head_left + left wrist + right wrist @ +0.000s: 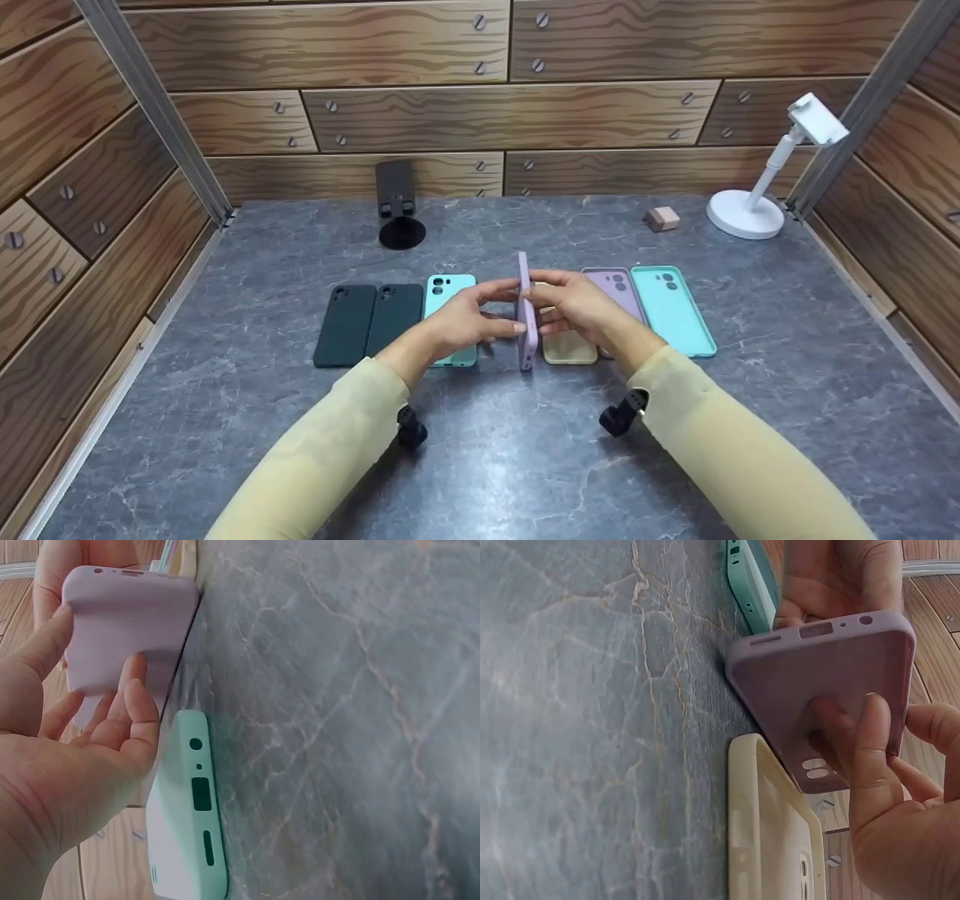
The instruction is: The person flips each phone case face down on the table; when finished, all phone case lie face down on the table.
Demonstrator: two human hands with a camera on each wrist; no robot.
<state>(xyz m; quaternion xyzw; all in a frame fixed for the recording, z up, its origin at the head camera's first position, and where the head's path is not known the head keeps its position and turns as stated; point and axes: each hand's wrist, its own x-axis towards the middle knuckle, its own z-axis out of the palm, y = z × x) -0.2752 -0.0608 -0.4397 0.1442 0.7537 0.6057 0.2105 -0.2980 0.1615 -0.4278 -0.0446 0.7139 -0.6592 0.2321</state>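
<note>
A purple phone case point(527, 330) stands on its long side between both hands, its open face turned toward the right hand. My left hand point(461, 319) holds it from the back, with the thumb at the upper edge and fingertips against the smooth back point(120, 630) in the left wrist view. My right hand point(577, 300) grips it from the other side, fingers reaching inside the shell point(780, 682) in the right wrist view. Left of it lies a turquoise case point(454, 360), partly behind the left hand. A cream case point(570, 351) lies beside the right hand.
Two dark green cases point(343, 326) lie at the left. A second purple case point(615, 283) and another turquoise case point(675, 315) lie at the right. Farther back stand a black phone stand point(397, 199), a small pinkish block point(663, 218) and a white phone stand point(746, 214).
</note>
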